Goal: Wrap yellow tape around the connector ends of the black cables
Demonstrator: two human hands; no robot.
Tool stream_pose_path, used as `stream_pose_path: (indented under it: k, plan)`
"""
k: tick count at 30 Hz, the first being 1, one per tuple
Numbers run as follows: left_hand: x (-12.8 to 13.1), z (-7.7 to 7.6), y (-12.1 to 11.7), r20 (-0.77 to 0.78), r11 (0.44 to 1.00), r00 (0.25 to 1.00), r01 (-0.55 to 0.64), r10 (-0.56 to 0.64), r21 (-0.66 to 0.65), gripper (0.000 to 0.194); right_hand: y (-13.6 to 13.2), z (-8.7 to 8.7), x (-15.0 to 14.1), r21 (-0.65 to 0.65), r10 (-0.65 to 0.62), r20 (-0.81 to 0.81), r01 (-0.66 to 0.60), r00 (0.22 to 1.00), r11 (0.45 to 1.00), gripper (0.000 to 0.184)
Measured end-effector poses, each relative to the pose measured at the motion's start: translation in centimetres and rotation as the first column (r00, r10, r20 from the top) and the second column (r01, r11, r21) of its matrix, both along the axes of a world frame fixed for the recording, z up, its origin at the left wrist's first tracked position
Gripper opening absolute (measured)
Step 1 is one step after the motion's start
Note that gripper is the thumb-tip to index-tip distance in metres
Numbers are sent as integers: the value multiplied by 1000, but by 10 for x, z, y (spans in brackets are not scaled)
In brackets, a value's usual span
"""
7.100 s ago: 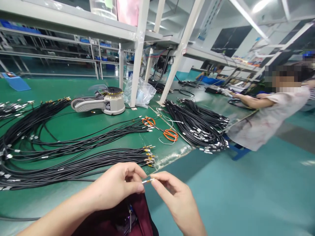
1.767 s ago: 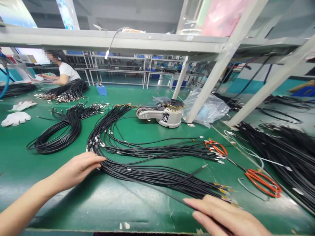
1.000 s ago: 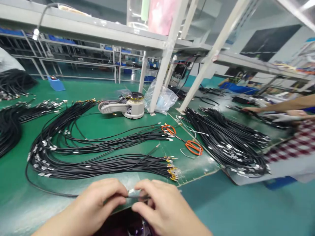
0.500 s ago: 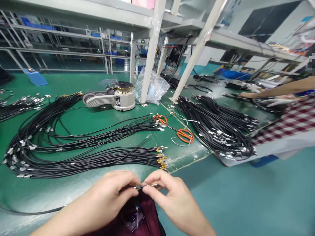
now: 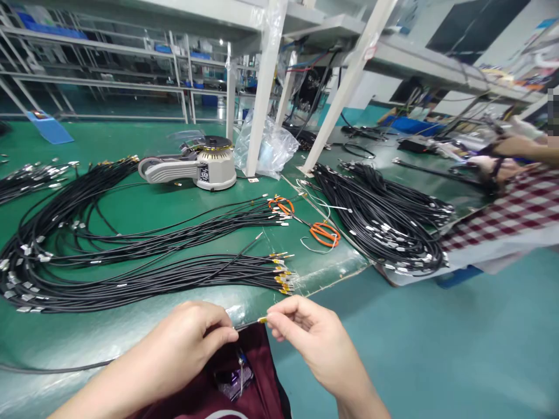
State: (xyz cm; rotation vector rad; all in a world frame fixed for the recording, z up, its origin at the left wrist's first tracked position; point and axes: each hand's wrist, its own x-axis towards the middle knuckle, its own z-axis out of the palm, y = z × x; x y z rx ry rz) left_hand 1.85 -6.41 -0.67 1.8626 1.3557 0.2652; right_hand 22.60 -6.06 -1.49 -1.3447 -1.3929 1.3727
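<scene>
Near the front edge of the table, my left hand (image 5: 196,334) pinches a thin black cable (image 5: 248,326) close to its end. A small piece of yellow tape (image 5: 262,319) wraps the cable just before my right hand (image 5: 312,334). There, thumb and forefinger are closed on the tip, which they hide. The cable's tail runs out behind my left forearm to the table's left side. Beyond my hands lies a thick bundle of black cables (image 5: 174,278), bent in a U, with yellow-taped ends and white labels.
A grey tape dispenser (image 5: 213,169) stands behind the bundle. Orange-handled scissors (image 5: 324,234) lie right of the cable ends. More black cables (image 5: 375,224) lie across the table seam. White posts (image 5: 262,99) rise at the back. A co-worker's checked sleeve (image 5: 510,203) is at right.
My hands have moved slightly apart, baring a stretch of cable and the yellow tape between them. At right, the co-worker's hands have shifted. The whole view has moved a little.
</scene>
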Motion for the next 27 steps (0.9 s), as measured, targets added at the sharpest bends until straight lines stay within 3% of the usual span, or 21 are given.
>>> stream_pose_path:
  k: [4,11,13,15,18,20,23,27]
  plan:
    - [8,0,-2,98,999,994,-35,37,-17,27,-3,0,-9,-44,32,-69,-36,997,998,14]
    - [13,6,-3,376,954,916,-25,141,-298,17,-7,0,-8,-175,95,-218,-135,971,975,25]
    - [12,4,-3,414,934,892,-24,181,-357,17,-7,2,-5,-168,136,-180,-166,974,972,23]
    - [12,0,-4,423,925,881,-41,212,-377,17,-7,5,-4,-69,154,-41,-156,987,985,14]
    - [13,-4,-4,382,944,904,-62,191,-323,20,-7,8,-6,118,117,208,-144,971,983,10]
    - [13,-6,-4,300,965,943,-65,143,-256,24,-7,8,-9,144,99,264,-141,959,979,12]
    - [11,-6,-4,180,988,981,-49,76,-149,28,-9,4,-13,92,96,218,-119,971,989,13]
    - [13,-6,-6,141,1000,990,-3,7,-29,28,-10,1,-11,-6,104,115,-104,988,995,14]
